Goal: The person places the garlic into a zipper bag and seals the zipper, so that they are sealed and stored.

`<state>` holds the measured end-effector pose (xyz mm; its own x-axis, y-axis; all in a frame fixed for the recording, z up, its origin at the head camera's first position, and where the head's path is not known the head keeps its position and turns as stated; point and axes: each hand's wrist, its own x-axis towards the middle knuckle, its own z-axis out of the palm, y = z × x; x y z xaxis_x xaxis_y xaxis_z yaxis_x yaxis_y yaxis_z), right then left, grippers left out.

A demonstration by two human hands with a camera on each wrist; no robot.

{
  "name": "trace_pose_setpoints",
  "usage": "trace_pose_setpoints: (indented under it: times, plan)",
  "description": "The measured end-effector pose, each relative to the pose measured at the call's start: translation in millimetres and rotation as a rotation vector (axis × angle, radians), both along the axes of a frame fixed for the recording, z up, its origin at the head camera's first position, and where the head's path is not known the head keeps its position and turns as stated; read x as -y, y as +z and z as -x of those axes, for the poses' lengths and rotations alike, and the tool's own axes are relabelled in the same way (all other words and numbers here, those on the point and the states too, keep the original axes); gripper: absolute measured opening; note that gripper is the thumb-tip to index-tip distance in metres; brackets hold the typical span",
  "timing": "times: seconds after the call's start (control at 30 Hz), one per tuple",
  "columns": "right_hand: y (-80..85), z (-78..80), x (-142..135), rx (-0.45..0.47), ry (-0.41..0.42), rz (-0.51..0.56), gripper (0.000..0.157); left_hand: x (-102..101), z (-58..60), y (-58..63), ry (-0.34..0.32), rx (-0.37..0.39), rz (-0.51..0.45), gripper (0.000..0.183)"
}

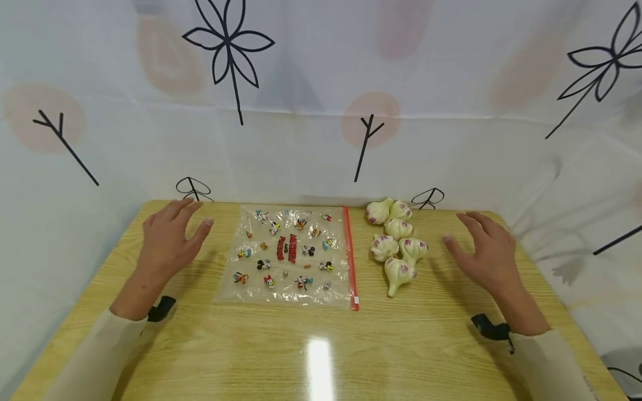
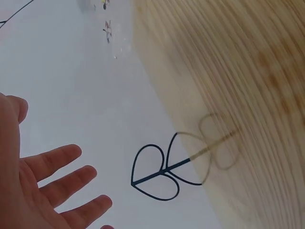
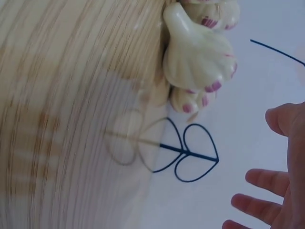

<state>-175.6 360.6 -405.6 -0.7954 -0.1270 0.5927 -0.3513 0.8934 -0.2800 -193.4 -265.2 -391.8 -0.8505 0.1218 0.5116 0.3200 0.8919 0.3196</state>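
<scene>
A clear zip bag (image 1: 281, 256) printed with small cartoon figures lies flat on the table, its red slider strip (image 1: 350, 259) along the right side. Just right of that strip, several garlic bulbs (image 1: 399, 270), cream with purple patches, sit in a loose cluster. My left hand (image 1: 168, 239) hovers to the left of the bag, fingers spread and holding nothing. On the other side, my right hand (image 1: 484, 253) is held to the right of the garlic, apart from it, fingers loosely extended. In the right wrist view a garlic bulb (image 3: 198, 52) shows close up beyond the fingers.
The wooden table (image 1: 241, 351) has a glossy top that reflects a bright light. A white cloth (image 1: 301, 156) with black line flowers and faint pink spots hangs behind the table and along its sides. Dark straps with small mounts (image 1: 491, 327) sit at both wrists.
</scene>
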Motion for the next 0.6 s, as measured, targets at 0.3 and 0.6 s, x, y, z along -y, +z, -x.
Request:
trace_pose_setpoints:
  times: [0.3, 0.6]
  plan:
    - [5.2, -4.3, 15, -0.023, 0.043, -0.005, 0.06, -13, -5.3, 5.6, -0.028, 0.04, 0.001, 0.051]
    - [12.0, -8.7, 29, -0.044, 0.089, 0.005, 0.062, -24, -8.0, 5.3, -0.06, 0.026, 0.003, 0.05]
